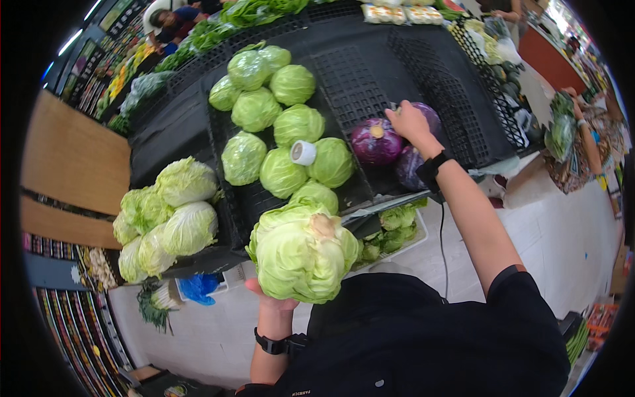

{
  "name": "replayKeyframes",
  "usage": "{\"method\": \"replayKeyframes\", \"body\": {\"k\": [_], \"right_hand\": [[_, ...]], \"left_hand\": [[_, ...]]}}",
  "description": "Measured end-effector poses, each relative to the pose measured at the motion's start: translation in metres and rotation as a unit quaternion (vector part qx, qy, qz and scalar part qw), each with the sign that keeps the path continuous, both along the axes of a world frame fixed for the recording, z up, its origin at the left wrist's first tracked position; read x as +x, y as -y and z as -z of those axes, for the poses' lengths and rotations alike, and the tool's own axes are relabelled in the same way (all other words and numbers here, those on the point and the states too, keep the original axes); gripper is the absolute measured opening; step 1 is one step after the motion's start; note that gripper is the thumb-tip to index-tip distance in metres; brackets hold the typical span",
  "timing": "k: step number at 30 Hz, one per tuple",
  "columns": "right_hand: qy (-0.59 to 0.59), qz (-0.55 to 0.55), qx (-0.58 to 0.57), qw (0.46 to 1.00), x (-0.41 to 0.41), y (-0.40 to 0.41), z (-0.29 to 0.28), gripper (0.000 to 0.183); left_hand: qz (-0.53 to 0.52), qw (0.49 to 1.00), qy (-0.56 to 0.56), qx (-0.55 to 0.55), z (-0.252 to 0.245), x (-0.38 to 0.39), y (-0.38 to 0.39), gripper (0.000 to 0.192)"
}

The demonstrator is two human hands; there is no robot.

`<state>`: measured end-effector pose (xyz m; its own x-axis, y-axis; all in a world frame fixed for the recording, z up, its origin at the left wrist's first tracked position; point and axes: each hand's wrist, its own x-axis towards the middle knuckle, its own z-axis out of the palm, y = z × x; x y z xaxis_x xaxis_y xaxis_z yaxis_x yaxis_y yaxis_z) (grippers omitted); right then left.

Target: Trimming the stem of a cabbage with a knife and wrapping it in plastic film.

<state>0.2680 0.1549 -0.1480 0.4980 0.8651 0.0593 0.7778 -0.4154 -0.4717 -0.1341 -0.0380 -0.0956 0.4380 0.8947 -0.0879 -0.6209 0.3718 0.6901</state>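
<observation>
Low in front of my body, my left hand (273,295) supports a large pale green cabbage (302,253) from below, its cut brown stem facing up. The cabbage covers most of that hand's fingers. My right hand (412,124) reaches out over the red cabbages, its fingers bent down between a front red cabbage (375,141) and one behind it (427,115). Whether those fingers grip anything is hidden. Another red cabbage (410,167) lies under my right wrist. Left of these, several green cabbages (299,124) are heaped, some in plastic film.
A white roll (303,153) rests on the green cabbages. Napa cabbages (191,228) are piled at the stand's left corner. Black mesh crates (347,79) line the display. Below its front edge sits a white crate (420,233) of greens. A person (583,134) holds bagged greens at right.
</observation>
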Motion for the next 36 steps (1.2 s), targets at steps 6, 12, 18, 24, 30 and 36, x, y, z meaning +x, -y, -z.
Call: {"method": "replayKeyframes", "body": {"k": [6, 12, 18, 24, 30, 36], "right_hand": [[0.003, 0.009, -0.050, 0.999, 0.025, -0.032, 0.056, 0.044], [0.081, -0.100, -0.031, 0.991, 0.001, 0.001, 0.003, 0.033], [-0.659, -0.166, 0.058, 0.731, -0.031, 0.189, -0.066, 0.026], [-0.683, -0.201, -0.010, 0.702, -0.074, 0.257, -0.093, 0.032], [-0.278, -0.341, 0.186, 0.879, -0.097, 0.264, -0.121, 0.028], [-0.232, -0.330, 0.224, 0.887, -0.088, 0.274, -0.108, 0.030]], "left_hand": [[0.011, 0.999, 0.027, 0.039, -0.041, 0.024, -0.004, 0.142], [-0.049, 0.998, -0.013, 0.044, -0.043, 0.014, 0.000, 0.144], [-0.036, 0.997, -0.060, 0.034, -0.013, 0.002, 0.005, 0.129], [0.024, 0.997, -0.067, 0.028, -0.002, 0.027, -0.004, 0.123], [0.023, 0.999, -0.033, 0.026, -0.012, 0.063, -0.006, 0.132], [0.067, 0.992, -0.051, 0.090, -0.017, 0.078, -0.002, 0.130]]}}
